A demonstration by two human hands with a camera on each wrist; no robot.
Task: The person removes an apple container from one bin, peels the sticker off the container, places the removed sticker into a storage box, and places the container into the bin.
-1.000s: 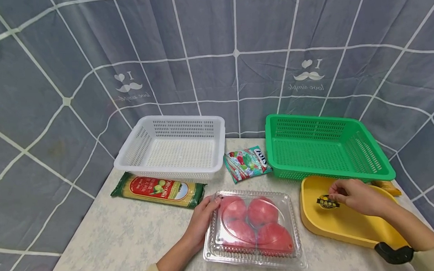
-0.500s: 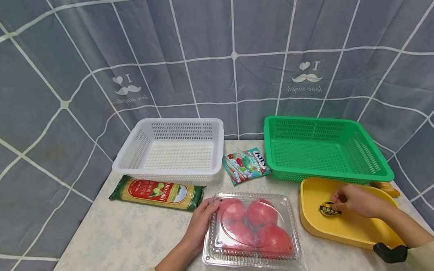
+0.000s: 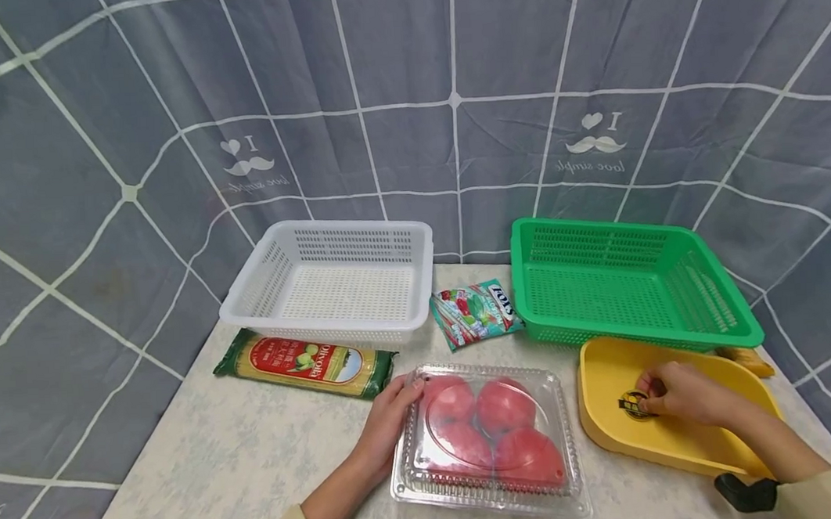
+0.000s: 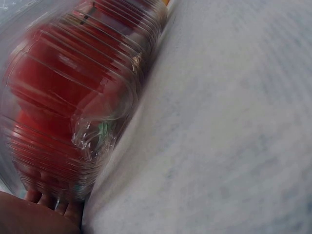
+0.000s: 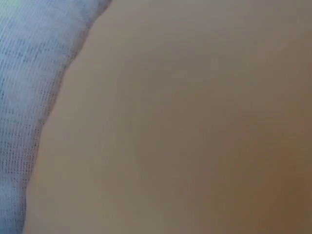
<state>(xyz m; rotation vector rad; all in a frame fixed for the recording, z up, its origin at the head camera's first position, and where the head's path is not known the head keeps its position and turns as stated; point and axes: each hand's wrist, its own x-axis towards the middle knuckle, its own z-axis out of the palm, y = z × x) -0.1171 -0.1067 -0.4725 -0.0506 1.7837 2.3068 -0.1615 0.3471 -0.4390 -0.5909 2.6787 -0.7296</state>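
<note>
A clear plastic clamshell box (image 3: 487, 437) with several round red tomatoes (image 3: 505, 405) inside lies on the table in the head view. My left hand (image 3: 389, 421) grips its left side, thumb at the upper rim; in the left wrist view the fingers (image 4: 47, 201) reach against the ribbed wall. To the right, a small black and yellow round sticker (image 3: 631, 406) is pinched by my right hand (image 3: 687, 394) low over the floor of the yellow tray (image 3: 643, 439). Blurred skin fills most of the right wrist view and hides the fingers.
Behind stand a white basket (image 3: 348, 326) and a green basket (image 3: 645, 341). A pack of spaghetti (image 3: 304, 363) lies before the white one, and a FOX'S candy bag (image 3: 476, 313) between both. A yellow packet (image 3: 748, 361) sticks out behind the tray. Grey curtain surrounds the table.
My right hand has moved a little lower and nearer into the yellow tray, the sticker going down with it. My left hand and the clamshell box have stayed in place.
</note>
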